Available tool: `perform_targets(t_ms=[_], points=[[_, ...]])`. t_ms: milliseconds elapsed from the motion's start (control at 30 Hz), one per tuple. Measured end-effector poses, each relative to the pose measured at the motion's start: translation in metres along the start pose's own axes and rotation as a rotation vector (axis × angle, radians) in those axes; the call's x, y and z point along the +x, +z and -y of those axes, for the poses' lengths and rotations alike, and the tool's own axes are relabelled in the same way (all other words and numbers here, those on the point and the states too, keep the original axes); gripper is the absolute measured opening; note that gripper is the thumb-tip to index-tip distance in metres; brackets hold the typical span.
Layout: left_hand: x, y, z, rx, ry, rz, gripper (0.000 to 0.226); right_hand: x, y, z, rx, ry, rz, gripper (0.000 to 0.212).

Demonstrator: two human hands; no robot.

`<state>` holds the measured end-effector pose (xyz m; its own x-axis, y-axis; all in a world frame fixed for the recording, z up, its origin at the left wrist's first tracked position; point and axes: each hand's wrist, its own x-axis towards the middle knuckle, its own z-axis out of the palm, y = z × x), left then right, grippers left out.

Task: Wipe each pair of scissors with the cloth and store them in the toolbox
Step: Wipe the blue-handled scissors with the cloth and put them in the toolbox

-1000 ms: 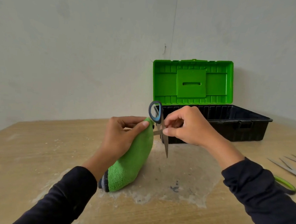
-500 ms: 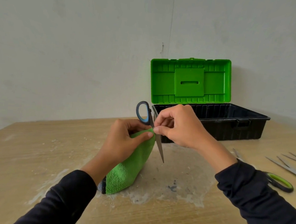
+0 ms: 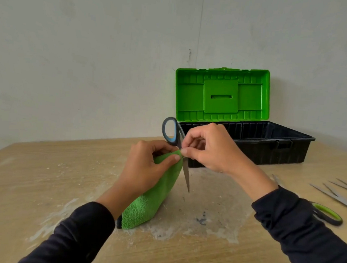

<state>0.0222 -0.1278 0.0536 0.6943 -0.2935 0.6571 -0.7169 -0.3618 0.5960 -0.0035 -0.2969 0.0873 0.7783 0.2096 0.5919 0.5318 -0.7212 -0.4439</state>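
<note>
My right hand (image 3: pixel 210 148) pinches a pair of blue-handled scissors (image 3: pixel 171 132) near the pivot, one handle loop up, one blade pointing down. My left hand (image 3: pixel 145 168) grips a green cloth (image 3: pixel 153 197) pressed against the scissors by the pivot; the cloth hangs down to the table. The other blade is hidden by the cloth. Behind my hands stands the toolbox (image 3: pixel 270 146), a black tub with its green lid (image 3: pixel 222 93) raised open. Its inside is not visible.
At the right lie green-handled scissors (image 3: pixel 327 214) and several other metal blades (image 3: pixel 341 188) on the wooden table (image 3: pixel 42 173). A whitish stained patch spreads under my hands. A plain wall stands close behind the toolbox.
The scissors and both hands shifted slightly left and lower in view. The cloth slid up toward the pivot, my left thumb now meeting my right fingertips.
</note>
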Motion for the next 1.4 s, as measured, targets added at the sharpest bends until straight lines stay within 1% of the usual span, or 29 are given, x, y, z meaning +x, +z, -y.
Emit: perform_targets(t_ms=[133,233,500,633,767,833,933,1000,1100,1167,1233,1300,1400], points=[[0.001,-0.001,0.002,0.02,0.019,0.012,0.008,0.0,-0.001,-0.002,0.052,0.017,-0.017,0.009],[0.002,-0.004,0.004,0.031,0.015,0.013,0.011,0.0,-0.003,-0.004,0.075,0.032,-0.018,0.01],[0.004,-0.01,0.009,-0.072,-0.103,-0.055,0.012,0.0,-0.016,-0.015,0.149,0.081,-0.064,0.016],[0.006,-0.013,0.012,-0.079,-0.133,-0.068,0.012,0.0,-0.022,-0.02,0.168,0.103,-0.077,0.016],[0.006,-0.018,0.016,-0.078,-0.153,-0.112,0.012,-0.001,-0.019,-0.023,0.204,0.174,-0.098,0.016],[0.007,-0.021,0.018,-0.054,-0.164,-0.153,0.011,-0.001,-0.018,-0.025,0.239,0.232,-0.134,0.014],[0.008,-0.025,0.023,0.01,-0.189,-0.186,0.015,-0.001,-0.016,-0.024,0.434,0.327,-0.258,0.011],[0.007,-0.023,0.024,0.057,-0.181,-0.152,0.021,0.001,-0.01,-0.02,0.586,0.402,-0.335,0.01],[0.004,-0.014,0.02,0.151,-0.134,-0.085,0.032,0.002,0.002,-0.011,0.801,0.49,-0.38,0.007],[0.003,-0.009,0.017,0.233,-0.101,-0.075,0.037,0.003,0.006,-0.008,0.952,0.534,-0.408,0.012],[0.001,-0.005,0.015,0.242,-0.093,-0.096,0.041,0.003,0.007,-0.007,1.072,0.565,-0.431,0.013],[0.0,-0.003,0.012,0.192,-0.125,-0.155,0.042,0.004,0.007,-0.005,1.113,0.574,-0.449,0.01],[-0.002,-0.001,0.007,0.126,-0.171,-0.246,0.034,0.004,0.008,-0.003,1.162,0.557,-0.495,0.01]])
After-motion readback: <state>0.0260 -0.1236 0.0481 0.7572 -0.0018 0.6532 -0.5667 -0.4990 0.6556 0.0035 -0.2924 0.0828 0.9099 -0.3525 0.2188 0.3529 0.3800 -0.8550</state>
